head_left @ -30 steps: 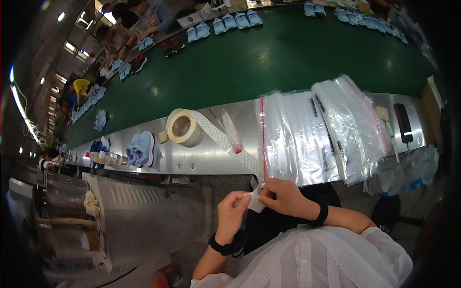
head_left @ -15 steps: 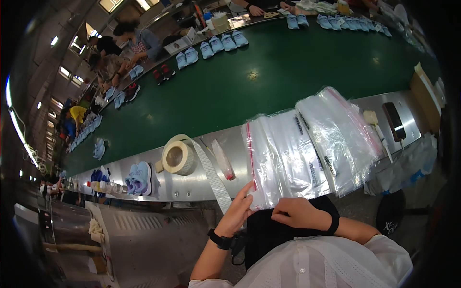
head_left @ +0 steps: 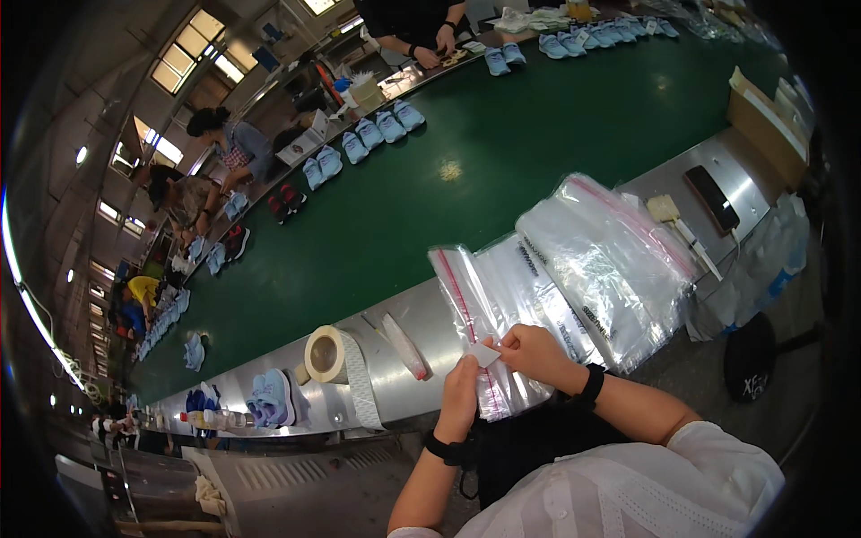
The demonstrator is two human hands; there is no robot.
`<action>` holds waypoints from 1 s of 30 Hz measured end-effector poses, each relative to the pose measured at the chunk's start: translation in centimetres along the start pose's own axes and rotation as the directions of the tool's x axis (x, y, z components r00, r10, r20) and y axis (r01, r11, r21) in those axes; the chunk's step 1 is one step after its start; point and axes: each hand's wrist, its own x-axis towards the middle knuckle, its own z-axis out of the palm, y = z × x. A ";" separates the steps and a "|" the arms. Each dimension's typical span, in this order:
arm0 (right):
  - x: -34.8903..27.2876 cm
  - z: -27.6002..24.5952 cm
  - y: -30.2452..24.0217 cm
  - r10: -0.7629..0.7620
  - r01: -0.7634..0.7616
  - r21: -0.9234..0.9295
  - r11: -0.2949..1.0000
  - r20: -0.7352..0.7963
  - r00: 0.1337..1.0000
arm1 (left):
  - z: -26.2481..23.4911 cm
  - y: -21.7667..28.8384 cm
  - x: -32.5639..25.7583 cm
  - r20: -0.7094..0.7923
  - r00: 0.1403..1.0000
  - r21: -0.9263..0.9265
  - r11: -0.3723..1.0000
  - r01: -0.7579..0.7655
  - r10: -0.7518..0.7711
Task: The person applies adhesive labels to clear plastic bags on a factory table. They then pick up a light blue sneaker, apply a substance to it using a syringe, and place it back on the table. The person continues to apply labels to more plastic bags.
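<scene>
A small white sticker [head_left: 484, 354] is pinched between my two hands, above the clear zip bags. My left hand [head_left: 458, 394] grips its near edge, while the fingertips of my right hand [head_left: 542, 356] close on its right corner. Under them lies a clear plastic bag [head_left: 459, 291] with a red zip line, partly covered by the hands. More clear bags [head_left: 605, 269] overlap it to the right. Left of the hands stands a roll of labels [head_left: 325, 356], its printed strip [head_left: 360, 394] hanging down across the metal ledge. A slim clear packet with a red end [head_left: 404, 346] lies between roll and bags.
A green belt [head_left: 386, 224] runs beyond the metal ledge, with light-blue shoes [head_left: 369, 134] along its far side. Another pair of shoes [head_left: 269, 399] sits at the ledge's left. To the right are a brush [head_left: 683, 233], a phone [head_left: 711, 199] and a cardboard box [head_left: 767, 125]. Several people work across the belt.
My right hand has come forward to meet the left, and a white sticker now shows between them. The label strip has shifted away from my left hand. The view has tilted.
</scene>
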 end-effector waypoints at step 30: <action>0.3 -1.3 0.5 0.150 -0.122 0.343 0.931 -0.056 0.987 | -2.2 -1.1 -1.4 -0.128 0.982 -0.340 0.937 0.085 -0.135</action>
